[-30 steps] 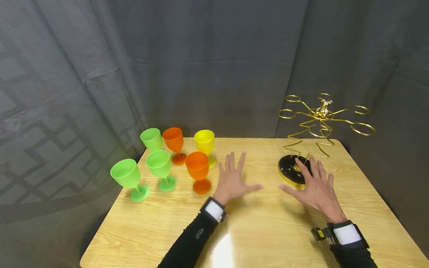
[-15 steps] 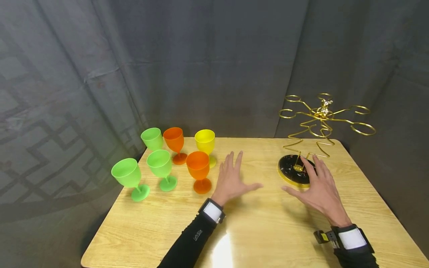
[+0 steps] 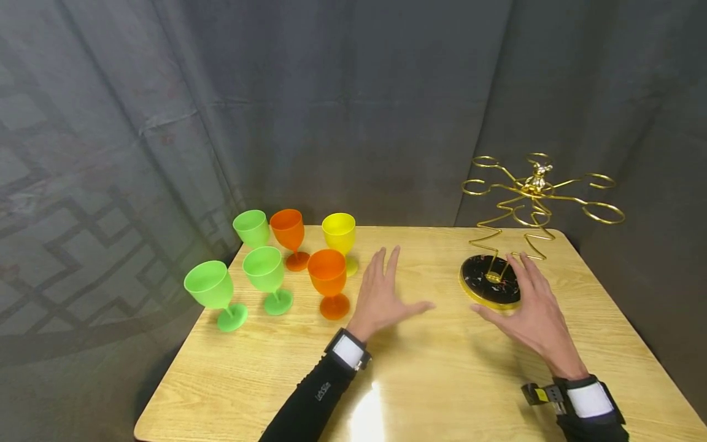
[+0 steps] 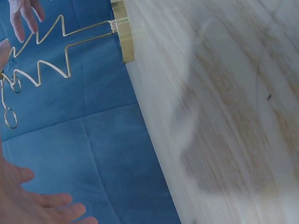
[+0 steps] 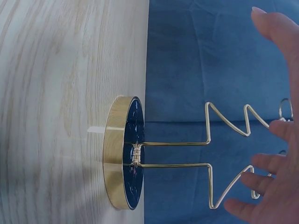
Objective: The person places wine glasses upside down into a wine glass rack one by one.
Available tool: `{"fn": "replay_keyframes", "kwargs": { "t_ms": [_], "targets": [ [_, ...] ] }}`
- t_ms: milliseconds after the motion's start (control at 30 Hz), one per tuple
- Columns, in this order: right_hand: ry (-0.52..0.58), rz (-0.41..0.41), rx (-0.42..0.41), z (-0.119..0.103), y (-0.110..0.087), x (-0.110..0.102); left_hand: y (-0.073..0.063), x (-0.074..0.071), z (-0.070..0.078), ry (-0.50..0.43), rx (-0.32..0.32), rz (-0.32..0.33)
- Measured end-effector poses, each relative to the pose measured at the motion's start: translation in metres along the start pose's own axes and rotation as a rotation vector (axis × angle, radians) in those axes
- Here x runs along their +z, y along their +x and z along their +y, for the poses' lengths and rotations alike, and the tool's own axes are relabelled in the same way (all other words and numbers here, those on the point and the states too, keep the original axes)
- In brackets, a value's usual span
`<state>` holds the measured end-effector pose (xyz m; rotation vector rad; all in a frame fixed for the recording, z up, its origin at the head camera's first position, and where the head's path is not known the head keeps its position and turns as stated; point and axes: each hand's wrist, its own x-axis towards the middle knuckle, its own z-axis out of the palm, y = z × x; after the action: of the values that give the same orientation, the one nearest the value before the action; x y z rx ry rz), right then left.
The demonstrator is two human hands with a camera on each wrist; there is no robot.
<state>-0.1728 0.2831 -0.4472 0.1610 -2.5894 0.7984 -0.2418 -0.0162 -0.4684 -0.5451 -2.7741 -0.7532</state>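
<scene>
My left hand (image 3: 378, 299) hovers over the middle of the table with fingers extended and thumb spread, holding nothing. The closest goblet to it is an orange goblet (image 3: 328, 273), just to its left. My right hand (image 3: 533, 313) is held in the air in front of a gold wire rack (image 3: 533, 190), fingers spread, also holding nothing. That rack has several ring-ended arms, a small gold bear figure (image 3: 537, 178) on top, zigzag stems and a round black base (image 3: 479, 279) with a gold rim. In the right wrist view the fingers (image 5: 268, 161) appear in front of the zigzag stem.
Left of the hands stand three green goblets, with one green goblet (image 3: 264, 270) in the middle, a second orange goblet (image 3: 287, 228) and a yellow goblet (image 3: 339, 233), all upright. The wooden table (image 3: 248, 387) ends at a grey curtain (image 3: 353, 110) behind.
My right hand has shifted slightly right and toward me, uncovering more of the rack's base. The left hand has barely moved, its fingers a little closer together. Goblets and rack stay put.
</scene>
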Motion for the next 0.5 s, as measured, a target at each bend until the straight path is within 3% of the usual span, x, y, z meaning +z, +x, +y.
{"fn": "replay_keyframes", "kwargs": {
  "t_ms": [500],
  "targets": [
    [0.123,0.102,-0.020,0.002,-0.001,-0.008,-0.004,-0.013,0.005,-0.060,0.023,0.069]
  ]
}}
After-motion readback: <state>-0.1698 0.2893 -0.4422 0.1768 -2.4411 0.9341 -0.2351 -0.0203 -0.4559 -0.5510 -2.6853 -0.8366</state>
